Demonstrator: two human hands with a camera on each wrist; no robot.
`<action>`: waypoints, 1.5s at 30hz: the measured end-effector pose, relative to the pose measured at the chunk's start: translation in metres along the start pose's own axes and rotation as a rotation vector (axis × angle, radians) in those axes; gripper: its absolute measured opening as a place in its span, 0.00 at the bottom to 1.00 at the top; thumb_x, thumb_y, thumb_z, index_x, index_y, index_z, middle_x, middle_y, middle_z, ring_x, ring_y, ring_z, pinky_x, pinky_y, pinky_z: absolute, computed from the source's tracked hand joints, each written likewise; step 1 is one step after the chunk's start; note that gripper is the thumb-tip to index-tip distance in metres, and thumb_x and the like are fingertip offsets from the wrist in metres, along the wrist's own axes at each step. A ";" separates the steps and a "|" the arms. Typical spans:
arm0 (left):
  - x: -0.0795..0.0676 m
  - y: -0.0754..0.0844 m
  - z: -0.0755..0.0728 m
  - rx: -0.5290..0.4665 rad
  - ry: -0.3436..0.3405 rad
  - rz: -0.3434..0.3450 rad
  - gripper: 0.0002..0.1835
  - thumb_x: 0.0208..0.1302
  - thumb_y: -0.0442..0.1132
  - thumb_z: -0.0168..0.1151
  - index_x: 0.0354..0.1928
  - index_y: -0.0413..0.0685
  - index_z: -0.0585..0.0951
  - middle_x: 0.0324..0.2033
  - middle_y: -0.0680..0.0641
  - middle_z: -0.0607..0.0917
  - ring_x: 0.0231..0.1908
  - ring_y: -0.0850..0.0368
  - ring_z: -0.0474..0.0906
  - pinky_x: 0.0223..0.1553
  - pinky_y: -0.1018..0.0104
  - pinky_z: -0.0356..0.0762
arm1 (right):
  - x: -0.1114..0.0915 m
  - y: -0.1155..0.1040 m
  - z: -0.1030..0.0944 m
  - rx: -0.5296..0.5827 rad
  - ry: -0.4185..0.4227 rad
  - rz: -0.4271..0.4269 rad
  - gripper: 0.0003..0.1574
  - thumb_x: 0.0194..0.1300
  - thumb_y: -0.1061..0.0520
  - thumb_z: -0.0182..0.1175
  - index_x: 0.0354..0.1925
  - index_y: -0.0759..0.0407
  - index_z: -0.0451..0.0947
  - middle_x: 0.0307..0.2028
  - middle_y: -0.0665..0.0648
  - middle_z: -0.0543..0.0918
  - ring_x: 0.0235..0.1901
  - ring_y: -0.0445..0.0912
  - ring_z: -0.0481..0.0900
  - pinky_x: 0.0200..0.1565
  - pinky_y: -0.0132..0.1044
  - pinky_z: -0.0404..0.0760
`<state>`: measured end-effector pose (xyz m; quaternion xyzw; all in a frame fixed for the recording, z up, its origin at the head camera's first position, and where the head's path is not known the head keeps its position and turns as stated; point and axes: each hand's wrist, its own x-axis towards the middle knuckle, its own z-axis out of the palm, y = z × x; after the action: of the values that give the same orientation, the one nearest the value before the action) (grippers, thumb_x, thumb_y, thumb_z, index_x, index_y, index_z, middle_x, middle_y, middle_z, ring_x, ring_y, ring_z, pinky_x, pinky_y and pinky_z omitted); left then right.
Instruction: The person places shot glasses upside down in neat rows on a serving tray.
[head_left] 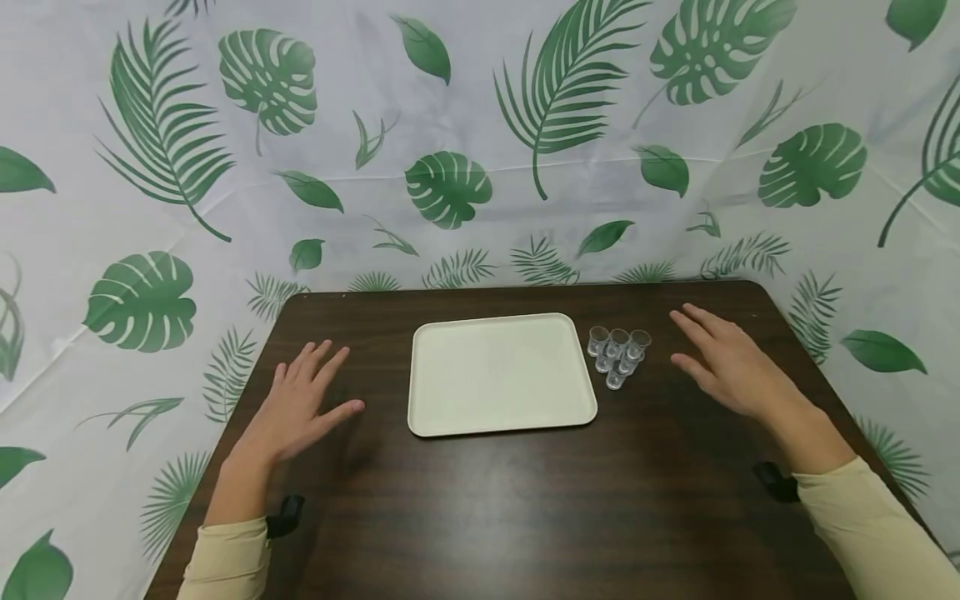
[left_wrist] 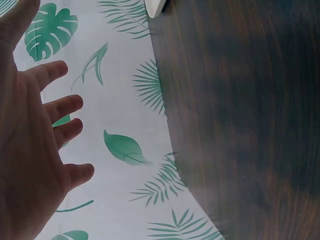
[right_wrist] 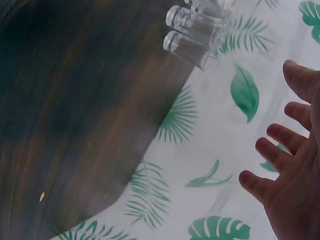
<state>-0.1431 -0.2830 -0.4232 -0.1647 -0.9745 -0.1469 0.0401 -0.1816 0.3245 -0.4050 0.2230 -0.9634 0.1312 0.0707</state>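
Note:
A cream rectangular tray (head_left: 501, 375) lies flat on the dark wooden table, bare inside. Beside its right edge stands a tight cluster of several small clear shot glasses (head_left: 617, 346), in a triangle pointing toward me. My left hand (head_left: 300, 404) hovers left of the tray with fingers spread and nothing held. To the right of the glasses hovers my right hand (head_left: 731, 367), fingers extended and also holding nothing. In the right wrist view, some of the glasses (right_wrist: 187, 50) show at the top, apart from the fingers. A tray corner (left_wrist: 155, 7) peeks into the left wrist view.
The dark brown table (head_left: 480, 508) has rounded far corners. Behind and at both sides hangs a white cloth (head_left: 360, 233) printed with green leaves. Dark wrist straps (head_left: 285, 517) sit on both forearms near the sleeves.

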 end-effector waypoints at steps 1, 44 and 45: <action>0.000 0.000 0.001 -0.002 -0.001 -0.002 0.48 0.62 0.66 0.59 0.77 0.54 0.55 0.74 0.36 0.54 0.74 0.37 0.41 0.63 0.27 0.39 | 0.000 0.000 0.001 0.006 0.001 0.002 0.44 0.69 0.50 0.61 0.74 0.65 0.56 0.71 0.72 0.58 0.67 0.70 0.58 0.62 0.66 0.56; 0.021 0.026 0.083 -0.210 -0.198 0.031 0.50 0.58 0.63 0.66 0.76 0.48 0.58 0.72 0.35 0.58 0.72 0.34 0.50 0.61 0.25 0.45 | 0.004 -0.026 0.082 0.266 -0.006 0.388 0.28 0.61 0.47 0.68 0.52 0.65 0.82 0.45 0.67 0.85 0.43 0.62 0.82 0.41 0.57 0.76; 0.021 0.027 0.086 -0.212 -0.205 0.027 0.51 0.58 0.64 0.66 0.76 0.48 0.58 0.72 0.36 0.58 0.71 0.34 0.51 0.61 0.25 0.45 | 0.005 -0.026 0.084 0.273 -0.012 0.396 0.28 0.61 0.46 0.68 0.52 0.65 0.82 0.44 0.66 0.86 0.43 0.62 0.82 0.41 0.57 0.77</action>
<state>-0.1566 -0.2266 -0.4949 -0.1950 -0.9503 -0.2309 -0.0752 -0.1809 0.2759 -0.4791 0.0382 -0.9620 0.2703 0.0072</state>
